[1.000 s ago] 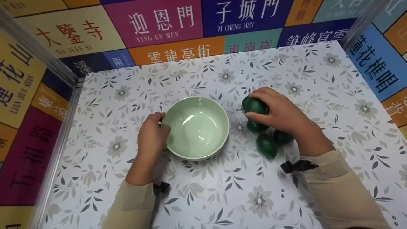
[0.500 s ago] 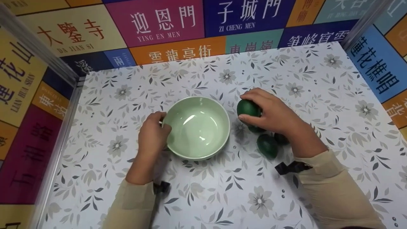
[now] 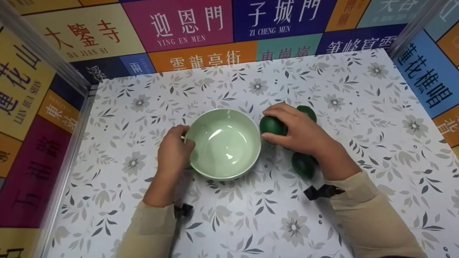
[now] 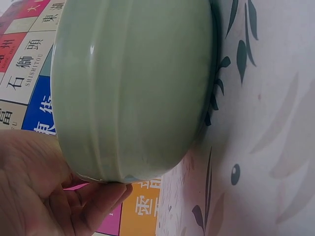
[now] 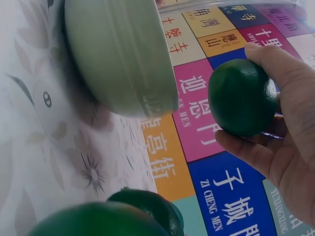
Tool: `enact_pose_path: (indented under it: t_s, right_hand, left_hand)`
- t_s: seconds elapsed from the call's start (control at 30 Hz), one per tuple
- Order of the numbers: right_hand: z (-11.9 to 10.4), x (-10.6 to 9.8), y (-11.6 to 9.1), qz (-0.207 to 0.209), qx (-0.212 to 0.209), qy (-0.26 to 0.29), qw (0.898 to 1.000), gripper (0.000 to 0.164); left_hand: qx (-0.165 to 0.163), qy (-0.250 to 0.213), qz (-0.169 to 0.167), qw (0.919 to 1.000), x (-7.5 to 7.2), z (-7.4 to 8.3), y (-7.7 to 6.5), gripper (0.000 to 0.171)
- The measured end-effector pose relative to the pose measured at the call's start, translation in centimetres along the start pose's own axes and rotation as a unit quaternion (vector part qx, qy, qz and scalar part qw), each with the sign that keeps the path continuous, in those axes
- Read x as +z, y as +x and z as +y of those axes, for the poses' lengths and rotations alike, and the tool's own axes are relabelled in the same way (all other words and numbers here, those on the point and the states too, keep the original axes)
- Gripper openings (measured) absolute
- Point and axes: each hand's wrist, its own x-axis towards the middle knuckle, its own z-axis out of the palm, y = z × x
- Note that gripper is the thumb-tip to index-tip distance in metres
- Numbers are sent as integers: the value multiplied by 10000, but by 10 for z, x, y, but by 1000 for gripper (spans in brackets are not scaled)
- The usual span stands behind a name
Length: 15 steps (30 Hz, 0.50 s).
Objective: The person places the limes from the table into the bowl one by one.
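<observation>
A pale green bowl [image 3: 225, 143] with nothing inside stands on the patterned tabletop. My left hand [image 3: 173, 150] grips its left rim, thumb at the inner side; in the left wrist view the bowl wall [image 4: 133, 88] is close, with the hand [image 4: 44, 182] at the rim. My right hand [image 3: 299, 130] holds a dark green lime [image 3: 271, 125] between thumb and fingers, just right of the bowl. In the right wrist view the held lime [image 5: 241, 98] is raised off the table, apart from the bowl [image 5: 118, 54]. Another lime [image 3: 306, 111] shows behind the right hand.
A further lime [image 3: 303, 165] lies below the right hand, which partly covers the group. Limes [image 5: 98, 221] also show low in the right wrist view. Printed panels [image 3: 190, 25] wall off the back and both sides of the floral tabletop [image 3: 229, 222].
My right hand has carried the lime left and slightly toward me, away from the other limes and up to the bowl. My left hand and the bowl have stayed in place.
</observation>
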Motion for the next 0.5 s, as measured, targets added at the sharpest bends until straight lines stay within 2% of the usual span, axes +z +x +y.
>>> enact_pose_path:
  t_s: [0.5]
  right_hand:
    - [-4,21,8,94,-401,38,9991,60]
  left_hand:
    - [48,46,64,10000,2,-1,0,41]
